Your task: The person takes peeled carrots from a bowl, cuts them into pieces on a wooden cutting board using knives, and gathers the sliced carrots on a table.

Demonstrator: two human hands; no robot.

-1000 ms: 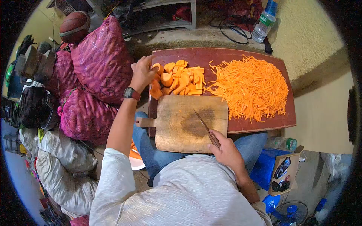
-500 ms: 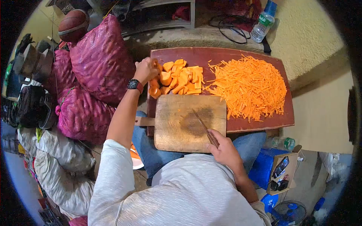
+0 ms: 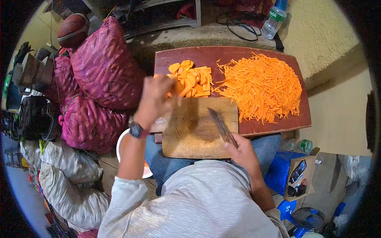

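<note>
One knife [image 3: 220,123] gripped in right hand [image 3: 243,152] — blurred left hand [image 3: 154,101] near orange pieces [image 3: 192,80], its hold unclear

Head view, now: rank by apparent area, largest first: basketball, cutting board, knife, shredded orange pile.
1. Shredded orange pile and cutting board: too close to rank, and a hand and the knife cover part of the board.
2. Basketball.
3. Knife, a thin sliver.

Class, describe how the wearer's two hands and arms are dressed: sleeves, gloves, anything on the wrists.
Both hands, left hand and right hand, are gloveless. The left wrist wears a dark watch with some red on its strap; the right wrist is bare. The left sleeve is pale grey and stops near the elbow.
</note>
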